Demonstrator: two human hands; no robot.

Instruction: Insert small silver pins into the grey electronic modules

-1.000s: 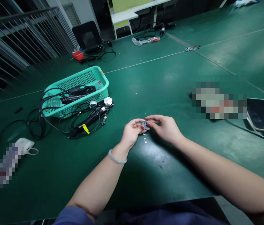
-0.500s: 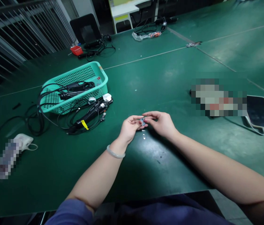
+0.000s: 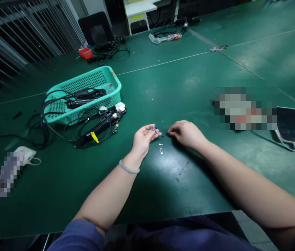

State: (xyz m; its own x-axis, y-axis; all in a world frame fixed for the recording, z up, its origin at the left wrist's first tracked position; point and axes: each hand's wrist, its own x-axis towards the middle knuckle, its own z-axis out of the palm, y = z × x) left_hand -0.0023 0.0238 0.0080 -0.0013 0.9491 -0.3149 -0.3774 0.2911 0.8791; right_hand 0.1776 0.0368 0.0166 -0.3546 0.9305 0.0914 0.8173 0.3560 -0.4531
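Observation:
My left hand [image 3: 141, 140] pinches a small bluish piece, like a tiny circuit board [image 3: 155, 131], between thumb and fingers just above the green table. The thumb covers part of it. To its right, a short gap away, my right hand [image 3: 188, 134] is low over the tabletop with its fingertips drawn together; whether anything is between them is hidden. On the table below the hands lie a small white rectangular frame [image 3: 161, 151] and a tiny white scrap [image 3: 160, 144].
A teal basket [image 3: 116, 82] with black cabled devices stands to the left on the green table [image 3: 147, 195]. In front of it lies a black handheld device [image 3: 102, 126] with cables. A phone [image 3: 294, 125] on a cord lies right, beside a blurred-out object.
My right hand has let go of the small board and moved right, down to the table. My left hand has shifted slightly left, still holding the board.

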